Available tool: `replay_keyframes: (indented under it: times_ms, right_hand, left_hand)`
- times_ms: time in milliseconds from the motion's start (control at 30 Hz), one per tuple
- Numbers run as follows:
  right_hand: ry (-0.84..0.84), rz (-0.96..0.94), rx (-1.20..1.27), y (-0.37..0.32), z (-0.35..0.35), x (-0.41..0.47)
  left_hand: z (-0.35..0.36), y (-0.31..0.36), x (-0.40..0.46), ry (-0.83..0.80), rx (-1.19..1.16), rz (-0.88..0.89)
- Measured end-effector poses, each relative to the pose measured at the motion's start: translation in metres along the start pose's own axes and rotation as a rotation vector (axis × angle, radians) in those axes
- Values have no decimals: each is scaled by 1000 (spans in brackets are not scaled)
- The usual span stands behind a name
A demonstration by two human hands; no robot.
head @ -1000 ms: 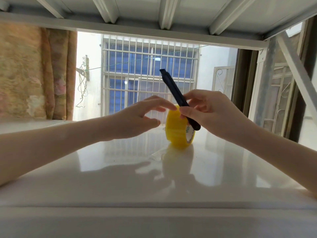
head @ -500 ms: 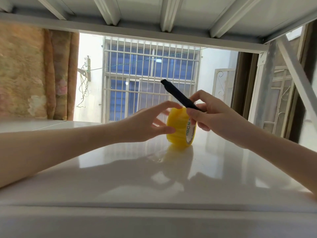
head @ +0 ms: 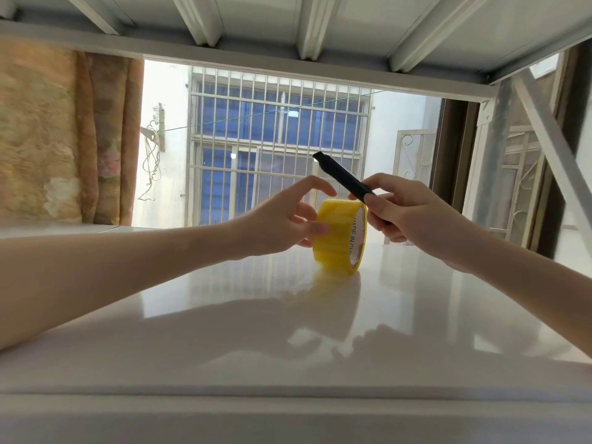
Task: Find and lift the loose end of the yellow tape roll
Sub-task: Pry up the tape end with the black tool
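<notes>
White tabletop, left hand grip pinching upright tape roll; right hand grip clasping cutter

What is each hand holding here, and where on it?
Right hand grips the black tool at its lower end. Left hand steadies the upright yellow tape roll, thumb on its outer band.

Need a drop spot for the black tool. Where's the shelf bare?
Bare: white shelf from its near edge up to the yellow tape roll, between the forearms. Crowded: around the roll, where left hand and right hand with the black tool meet.
</notes>
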State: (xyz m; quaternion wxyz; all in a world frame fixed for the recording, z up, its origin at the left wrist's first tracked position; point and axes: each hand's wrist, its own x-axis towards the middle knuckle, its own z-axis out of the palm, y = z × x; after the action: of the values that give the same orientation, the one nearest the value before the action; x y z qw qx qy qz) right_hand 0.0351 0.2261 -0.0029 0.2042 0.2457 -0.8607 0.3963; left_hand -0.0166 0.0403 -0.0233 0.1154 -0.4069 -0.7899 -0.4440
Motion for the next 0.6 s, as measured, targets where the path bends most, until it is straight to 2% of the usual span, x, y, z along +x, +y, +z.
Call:
replay_keyframes:
  times_ms: [267,600]
  right_hand:
    - [55,-30,26,-8,-10,-4]
    - [-23,-15,-251,6,-26,-44]
  left_hand:
    - [-4,-3,4,49,-25,9]
    - [-12,-8,3,-10,-142,-53]
